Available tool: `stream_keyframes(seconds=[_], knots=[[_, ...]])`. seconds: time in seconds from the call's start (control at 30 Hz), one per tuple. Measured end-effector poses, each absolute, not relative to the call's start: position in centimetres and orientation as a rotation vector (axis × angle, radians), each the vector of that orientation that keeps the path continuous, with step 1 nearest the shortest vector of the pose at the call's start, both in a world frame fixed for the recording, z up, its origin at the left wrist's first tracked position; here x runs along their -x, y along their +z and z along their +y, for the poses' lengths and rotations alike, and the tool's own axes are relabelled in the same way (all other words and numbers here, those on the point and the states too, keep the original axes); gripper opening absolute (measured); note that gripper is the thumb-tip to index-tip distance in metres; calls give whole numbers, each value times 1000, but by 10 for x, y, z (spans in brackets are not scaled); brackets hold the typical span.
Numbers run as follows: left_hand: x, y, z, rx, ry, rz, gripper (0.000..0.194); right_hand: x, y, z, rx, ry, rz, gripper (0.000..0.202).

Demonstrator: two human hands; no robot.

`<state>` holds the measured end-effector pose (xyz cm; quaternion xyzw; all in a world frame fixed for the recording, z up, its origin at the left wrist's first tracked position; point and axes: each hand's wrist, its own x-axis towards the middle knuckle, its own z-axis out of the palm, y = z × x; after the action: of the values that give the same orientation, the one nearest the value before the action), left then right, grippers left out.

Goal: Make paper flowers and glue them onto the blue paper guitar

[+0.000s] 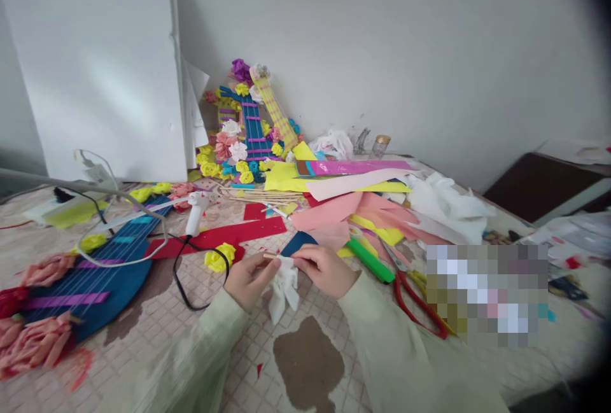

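In front of me my left hand (251, 279) is closed in a pinch on a thin wooden stick (270, 255) and the edge of a white crepe paper strip (285, 292). My right hand (329, 270) pinches the same strip from the other side. The paper's loose, wrinkled ends hang below the fingers. Left of my hands, a yellow paper flower (220, 258) lies on the table beside a white hot glue gun (195, 214). Red-handled scissors (420, 311) and a green, long-handled tool (370, 260) rest to the right.
A blue paper guitar (126, 276) with coral flowers lies at left, crossed by a cable (179, 279). More decorated guitars (255, 123) lean against the wall. Pink paper sheets (334, 212), white crepe paper (449, 206) and a glass jar (380, 146) sit behind. A white board (105, 69) stands back left.
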<state>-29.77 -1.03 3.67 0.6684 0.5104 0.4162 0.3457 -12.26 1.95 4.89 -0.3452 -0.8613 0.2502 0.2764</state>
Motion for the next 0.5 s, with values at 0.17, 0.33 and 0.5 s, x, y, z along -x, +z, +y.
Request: stream_keyframes(seconds=[0.17, 0.33, 0.5], knots=[[321, 55, -5, -1554, 1522, 1514, 27, 117, 44, 27, 1028, 660, -2217, 19], [371, 60, 16, -1267, 1680, 1806, 29, 112, 44, 32, 1075, 677, -2152, 20], [419, 44, 44, -1235, 1434, 2101, 30, 111, 45, 34, 1054, 674, -2149, 21]])
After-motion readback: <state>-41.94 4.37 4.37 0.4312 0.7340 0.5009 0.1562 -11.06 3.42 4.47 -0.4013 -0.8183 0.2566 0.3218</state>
